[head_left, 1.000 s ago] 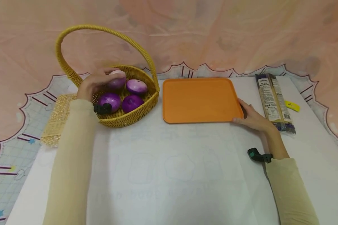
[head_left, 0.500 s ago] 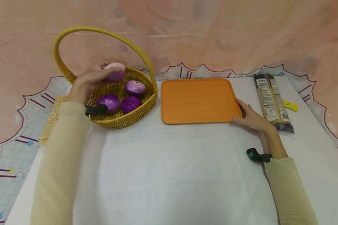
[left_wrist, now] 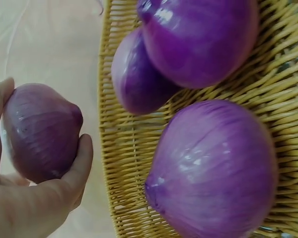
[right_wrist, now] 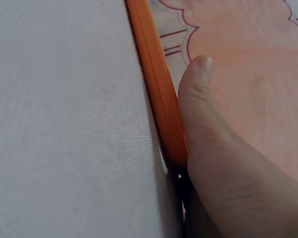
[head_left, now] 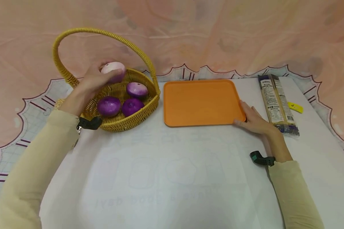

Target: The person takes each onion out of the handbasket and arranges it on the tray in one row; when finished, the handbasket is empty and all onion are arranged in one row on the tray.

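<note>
In the head view, the person's left hand [head_left: 96,78] pinches an onion [head_left: 113,67] between thumb and fingers, raised over the far left part of the basket [head_left: 126,125]; some fingers are hidden behind it. Inside the basket lie the near-left onion [head_left: 109,106], the near-right onion [head_left: 132,107] and the far onion [head_left: 137,90]. Just right of the basket, on the desk [head_left: 172,206], lies the tray [head_left: 199,101]. The right hand [head_left: 255,121] touches the tray's corner, the near one farthest from the basket, with thumb and fingers spread round it. Farther right of the basket, past the tray, is a packet [head_left: 275,105] whose print is too small to read; a yellow piece [head_left: 296,107] shows beside it, partly covered. Left of the basket, a grain bag [head_left: 59,102] is almost wholly hidden by the left arm.

In the left wrist view, the pinched onion appears outside the basket's rim, fingertips on opposite sides of it. The basket runs out of the frame; one onion is cut off above, another below, and a third is half covered.

In the right wrist view, the thumb lies straight along the tray's edge. The other fingers are lost in shadow; whether they reach underneath cannot be told.
</note>
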A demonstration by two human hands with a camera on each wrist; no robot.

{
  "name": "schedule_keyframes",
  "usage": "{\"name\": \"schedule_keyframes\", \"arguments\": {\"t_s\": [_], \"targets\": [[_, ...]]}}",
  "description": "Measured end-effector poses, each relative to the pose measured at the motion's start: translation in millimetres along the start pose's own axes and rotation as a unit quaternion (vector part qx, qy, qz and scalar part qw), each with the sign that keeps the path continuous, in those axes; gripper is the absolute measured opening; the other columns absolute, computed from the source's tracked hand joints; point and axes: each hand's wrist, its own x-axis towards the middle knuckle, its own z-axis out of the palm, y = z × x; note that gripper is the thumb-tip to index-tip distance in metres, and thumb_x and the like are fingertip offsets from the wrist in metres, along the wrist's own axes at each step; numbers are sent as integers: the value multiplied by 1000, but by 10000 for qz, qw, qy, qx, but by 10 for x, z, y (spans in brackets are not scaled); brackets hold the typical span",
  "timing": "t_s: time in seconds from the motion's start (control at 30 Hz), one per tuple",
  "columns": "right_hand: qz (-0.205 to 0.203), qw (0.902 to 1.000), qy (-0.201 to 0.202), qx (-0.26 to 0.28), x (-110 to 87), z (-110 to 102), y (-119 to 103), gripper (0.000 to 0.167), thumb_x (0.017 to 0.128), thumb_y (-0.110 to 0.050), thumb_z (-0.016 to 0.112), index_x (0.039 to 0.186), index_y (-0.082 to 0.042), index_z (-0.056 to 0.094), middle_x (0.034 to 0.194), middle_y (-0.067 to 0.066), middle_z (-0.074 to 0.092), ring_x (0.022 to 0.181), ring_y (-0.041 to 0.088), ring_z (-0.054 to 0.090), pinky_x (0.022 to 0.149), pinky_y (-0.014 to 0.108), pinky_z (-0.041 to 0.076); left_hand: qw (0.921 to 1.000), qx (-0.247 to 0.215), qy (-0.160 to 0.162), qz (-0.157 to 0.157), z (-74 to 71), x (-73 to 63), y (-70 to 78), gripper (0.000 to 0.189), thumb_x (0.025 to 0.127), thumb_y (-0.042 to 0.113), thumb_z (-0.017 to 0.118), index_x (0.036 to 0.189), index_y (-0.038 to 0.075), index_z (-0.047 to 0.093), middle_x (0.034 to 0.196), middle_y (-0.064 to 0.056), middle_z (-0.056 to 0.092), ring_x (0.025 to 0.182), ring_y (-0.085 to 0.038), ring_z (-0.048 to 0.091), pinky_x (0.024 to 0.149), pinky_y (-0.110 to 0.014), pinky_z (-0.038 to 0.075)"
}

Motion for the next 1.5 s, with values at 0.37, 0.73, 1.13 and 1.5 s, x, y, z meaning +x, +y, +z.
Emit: {"name": "schedule_keyframes", "arguments": {"t_s": [0.37, 0.73, 1.13, 1.5], "targets": [[-107, 9999, 43, 90, -41, -2, -35, 96, 94, -46, 56, 155, -4, -5, 163, 22, -2, 151, 38, -3, 122, 50, -9, 9994, -31, -140, -304, 124, -189, -70, 78, 85, 48, 70, 148, 26, 31, 146, -4, 31, 124, -16, 40, 90, -18, 43], [93, 9996, 6, 283, -47, -1, -32, 97, 94, -46, 58, 156, -8, -6, 164, 16, -5, 152, 34, -5, 122, 48, -10, 9969, 746, -233, -13, 204, -400, -105, 79, 83, 55, 69, 148, 29, 34, 146, -10, 37, 125, -23, 42, 105, -41, 37], [-14, 9994, 33, 355, -20, -2, 4, 96, 94, -42, 59, 156, -8, -5, 164, 17, -3, 152, 34, -3, 122, 48, -10, 9949, 833, -466, 331, 314, -616, -156, 77, 84, 45, 72, 147, 25, 34, 148, -8, 37, 128, -26, 42, 107, -48, 37], [48, 9993, 34, 380, -2, -2, 10, 96, 93, -43, 59, 156, -9, -5, 164, 15, -3, 152, 33, -5, 122, 48, -10, 9929, 881, -607, 521, 395, -824, -143, 70, 85, 39, 73, 145, 26, 37, 147, -4, 40, 129, -26, 42, 106, -50, 37]]}}
